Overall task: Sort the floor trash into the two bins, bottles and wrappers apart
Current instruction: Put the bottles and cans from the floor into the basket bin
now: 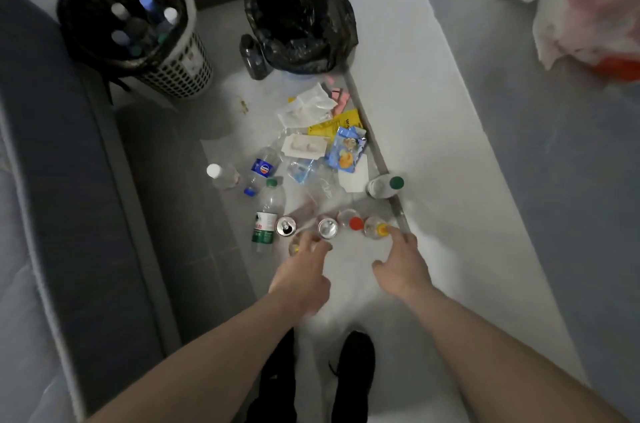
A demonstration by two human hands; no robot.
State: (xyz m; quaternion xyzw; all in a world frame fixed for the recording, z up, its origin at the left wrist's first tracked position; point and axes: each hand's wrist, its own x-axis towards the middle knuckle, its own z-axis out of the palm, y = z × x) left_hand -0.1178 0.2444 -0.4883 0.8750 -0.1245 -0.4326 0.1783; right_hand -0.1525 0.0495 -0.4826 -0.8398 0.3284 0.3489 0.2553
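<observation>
We're mid bottle pickup: left hand (300,279) spread over a small bottle (295,246), right hand (401,265) spread, fingertips at yellow-capped bottle (375,227). Next: clamp both, carry to mesh bin (180,66).

- A home interior, most likely a bedroom or small living room: a grey upholstered edge of a bed or sofa (69,180) runs down the left of the frame.
- A perforated plastic basket (180,69) lined with a black bag stands at upper left, a black bin bag (304,17) at upper centre.
- Grey floor tiles (173,215) at centre left; white and pink plastic bags (571,7) lie at upper right.
</observation>
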